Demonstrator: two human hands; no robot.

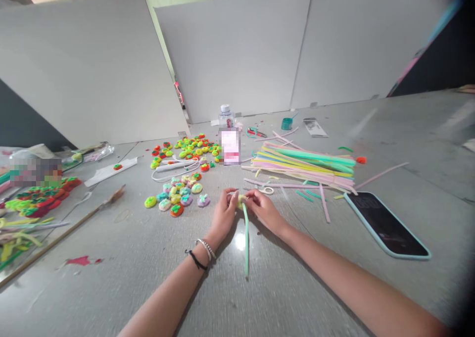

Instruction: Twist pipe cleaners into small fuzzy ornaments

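Note:
My left hand (pixel 225 211) and my right hand (pixel 264 209) meet over the middle of the table, fingers pinched around a small yellow pipe-cleaner piece (pixel 241 202). From it a mint-green pipe cleaner (pixel 247 243) hangs down toward me, its lower end loose. My fingertips hide much of the yellow piece. Left of my hands lies a cluster of small round pastel pipe-cleaner pieces (pixel 174 194). Scissors with white handles (pixel 266 190) lie just beyond my right hand. A bundle of long pipe cleaners (pixel 304 164) in pink, yellow and green rests to the right.
A phone (pixel 388 225) lies at the right. Behind my hands are a bottle (pixel 225 117), a teal tub (pixel 287 123) and a pile of yellow and orange pieces (pixel 189 146). At left are a long stick (pixel 70 233) and more red-green pieces (pixel 44 198). Grey panels (pixel 237 60) stand behind.

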